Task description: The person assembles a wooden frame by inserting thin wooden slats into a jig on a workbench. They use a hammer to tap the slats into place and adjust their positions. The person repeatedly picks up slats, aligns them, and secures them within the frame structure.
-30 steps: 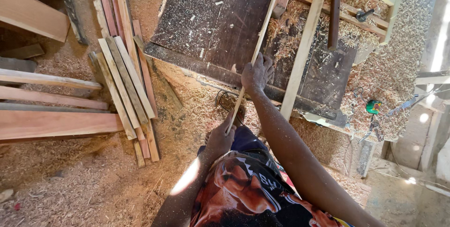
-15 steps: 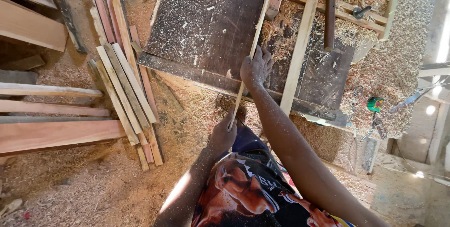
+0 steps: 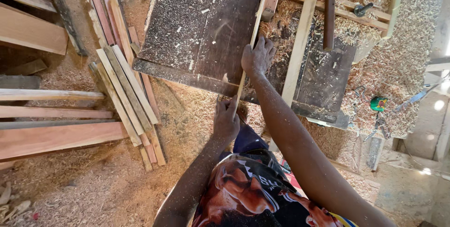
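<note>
Both hands grip one thin wooden strip (image 3: 251, 44). Head view: left hand (image 3: 226, 120) is closed on the strip's near end at 6 o'clock; right hand (image 3: 256, 56) presses its middle flat against the dark saw table (image 3: 201, 30).

Step in hand, as judged: feeding the strip lengthwise across the table.

Next move calls for steady forward pressure, fingers kept clear of the cut line.

Long axis runs from 6 toward 12 o'clock, tilted slightly right; the far end points away from the person.

Stacked slats (image 3: 126, 91) lie at 9 o'clock on sawdust.
</note>
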Demonstrator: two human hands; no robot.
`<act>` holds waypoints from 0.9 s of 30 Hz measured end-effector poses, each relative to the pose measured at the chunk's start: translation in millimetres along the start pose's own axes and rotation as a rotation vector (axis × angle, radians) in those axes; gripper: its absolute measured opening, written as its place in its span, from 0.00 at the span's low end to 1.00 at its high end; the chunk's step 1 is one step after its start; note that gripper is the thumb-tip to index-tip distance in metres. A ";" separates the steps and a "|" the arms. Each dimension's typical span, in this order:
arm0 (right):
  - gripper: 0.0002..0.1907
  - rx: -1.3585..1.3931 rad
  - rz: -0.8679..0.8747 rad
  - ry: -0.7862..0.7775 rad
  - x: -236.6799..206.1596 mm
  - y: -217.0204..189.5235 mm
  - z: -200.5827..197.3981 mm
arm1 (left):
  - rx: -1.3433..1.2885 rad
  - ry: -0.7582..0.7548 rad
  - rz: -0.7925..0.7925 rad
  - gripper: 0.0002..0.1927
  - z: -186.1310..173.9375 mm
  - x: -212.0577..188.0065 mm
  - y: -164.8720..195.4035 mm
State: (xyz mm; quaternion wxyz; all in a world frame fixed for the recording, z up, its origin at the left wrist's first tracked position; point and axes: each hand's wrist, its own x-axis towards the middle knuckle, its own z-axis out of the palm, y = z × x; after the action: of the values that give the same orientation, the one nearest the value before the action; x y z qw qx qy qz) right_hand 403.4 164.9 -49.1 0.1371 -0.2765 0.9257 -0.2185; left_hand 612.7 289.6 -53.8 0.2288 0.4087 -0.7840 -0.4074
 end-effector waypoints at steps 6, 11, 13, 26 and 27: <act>0.42 -0.019 -0.035 0.037 24.7 -2.6 -1.5 | 0.112 0.023 0.032 0.33 5.7 26.0 2.3; 0.48 -0.021 -0.024 0.078 46.0 -8.0 -2.7 | 0.129 0.045 0.108 0.33 16.5 47.8 -5.4; 0.49 0.016 0.008 0.060 50.7 -8.9 -4.9 | 0.155 0.062 0.129 0.34 21.3 56.7 -8.6; 0.52 0.104 0.018 -0.065 54.5 7.9 -12.2 | 0.139 0.058 0.095 0.36 35.5 118.3 -0.1; 0.52 0.106 -0.001 -0.061 55.1 9.7 -10.9 | 0.130 0.043 0.081 0.37 35.8 124.9 1.0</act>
State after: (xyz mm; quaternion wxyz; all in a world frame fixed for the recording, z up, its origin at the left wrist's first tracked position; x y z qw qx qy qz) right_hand 350.3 144.2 -51.7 0.1795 -0.2759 0.9081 -0.2591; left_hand 517.4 202.8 -69.9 0.2348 0.3992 -0.8197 -0.3370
